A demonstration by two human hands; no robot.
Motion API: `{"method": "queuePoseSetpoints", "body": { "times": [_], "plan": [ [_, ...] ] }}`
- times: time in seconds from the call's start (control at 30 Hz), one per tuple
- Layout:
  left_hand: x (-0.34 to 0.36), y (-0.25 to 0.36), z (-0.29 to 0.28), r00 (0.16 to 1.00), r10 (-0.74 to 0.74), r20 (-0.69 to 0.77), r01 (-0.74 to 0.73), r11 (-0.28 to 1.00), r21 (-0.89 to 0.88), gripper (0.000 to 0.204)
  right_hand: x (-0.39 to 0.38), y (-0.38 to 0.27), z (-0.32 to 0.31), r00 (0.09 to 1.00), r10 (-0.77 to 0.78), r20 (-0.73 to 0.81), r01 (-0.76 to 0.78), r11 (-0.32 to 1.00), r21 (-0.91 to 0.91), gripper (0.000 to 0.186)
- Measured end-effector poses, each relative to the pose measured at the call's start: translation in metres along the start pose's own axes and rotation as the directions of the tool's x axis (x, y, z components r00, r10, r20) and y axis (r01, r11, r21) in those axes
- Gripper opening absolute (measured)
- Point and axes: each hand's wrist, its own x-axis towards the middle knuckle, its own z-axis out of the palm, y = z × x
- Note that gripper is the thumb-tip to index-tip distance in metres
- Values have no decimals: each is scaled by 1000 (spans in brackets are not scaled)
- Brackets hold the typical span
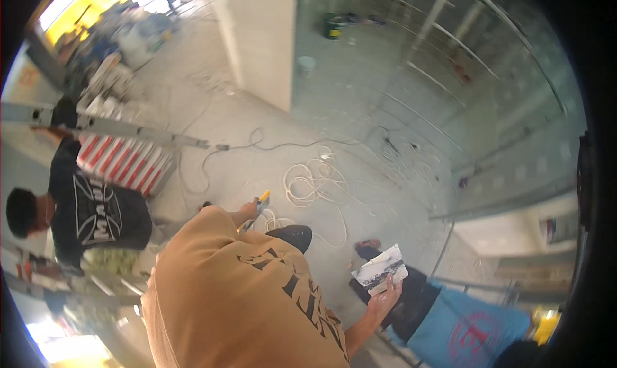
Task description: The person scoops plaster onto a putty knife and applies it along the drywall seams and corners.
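Note:
Close to my body, my left hand point(249, 210) is closed around a small hand tool point(262, 202) with a yellow end and a grey-blue part; its exact kind is too small to tell. Out to the right, my right hand point(387, 293) grips a flat, rectangular white plate point(380, 269) by its near edge. Dark grey smears run across the middle of the plate. My tan shirt fills the lower middle, and a dark shoe point(292, 237) shows beyond it.
White cable point(308, 182) lies coiled on the dusty floor ahead, with a dark cord point(257, 143) behind it. A co-worker in black point(96, 207) is at left beside a metal ladder point(141, 129); another in blue point(469, 316) is at right. Metal scaffold bars point(463, 40) stand far right.

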Motion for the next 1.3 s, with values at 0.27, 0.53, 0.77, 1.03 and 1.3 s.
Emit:
{"method": "queuePoseSetpoints", "body": {
  "times": [0.27,0.53,0.77,1.03,1.3],
  "plan": [
    [-9,-209,90,903,-425,-67,379,858,-346,52,152,78,160,917,150,369,-74,974,-213,45],
    [88,-193,100,676,-736,-36,582,563,-587,46,378,175,398,708,356,609,-316,932,-178,36],
    [236,-147,-84,487,-870,-77,371,285,-884,44,602,311,642,366,527,767,-379,837,-395,41],
    [315,-175,-219,111,-957,-266,86,276,-957,43,712,578,978,-353,31,935,586,786,195,47],
    [363,-95,-122,-378,-864,334,-65,-335,-940,43,480,589,1278,-559,675,480,-179,467,-866,59]
  ]
}}
